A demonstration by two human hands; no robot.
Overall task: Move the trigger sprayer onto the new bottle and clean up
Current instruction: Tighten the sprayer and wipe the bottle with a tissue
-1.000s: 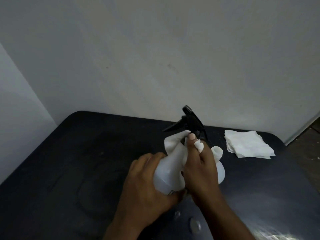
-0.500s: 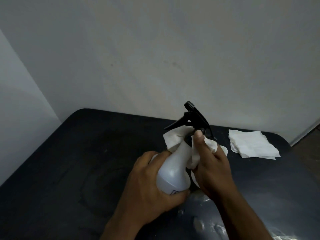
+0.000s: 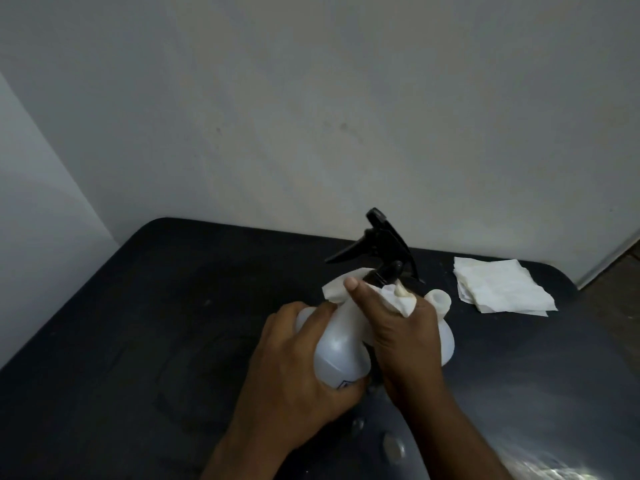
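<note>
A black trigger sprayer sits on top of a translucent white bottle that leans to the right above the dark table. My left hand grips the bottle's body from the left. My right hand presses a crumpled white tissue around the bottle's neck, just under the sprayer collar. A second white bottle without a sprayer stands right behind my right hand, its open neck showing; most of it is hidden.
A stack of white tissues lies at the table's far right corner. Water drops and wet streaks shine on the near edge of the table. A pale wall rises close behind the table.
My right hand with the tissue has slid around the bottle's neck while my left hand keeps hold of the body. The sprayer and bottle have shifted slightly in view.
</note>
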